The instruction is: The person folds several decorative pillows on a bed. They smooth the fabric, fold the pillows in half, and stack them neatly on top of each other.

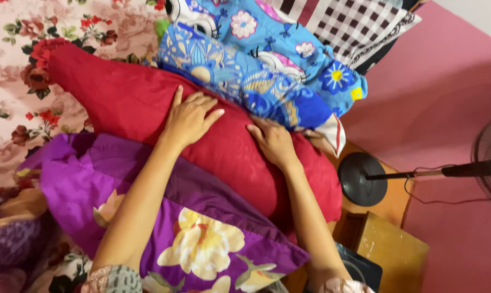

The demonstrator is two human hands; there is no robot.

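Observation:
A long red pillow (126, 97) lies across a bed. My left hand (190, 116) rests flat on its middle, fingers spread. My right hand (272, 142) presses on the same pillow farther right, its fingertips tucked under the edge of a blue flowered pillow (240, 78) that lies on top. A purple pillow (202, 233) with yellow flowers lies over the near end of the red one, under my left forearm.
A pink floral bedsheet (17, 81) covers the bed at left. A checked cloth (359, 24) lies at the top. To the right stand a fan with a round dark base (359, 179), a wooden box (392, 249) and a pink wall (446, 97).

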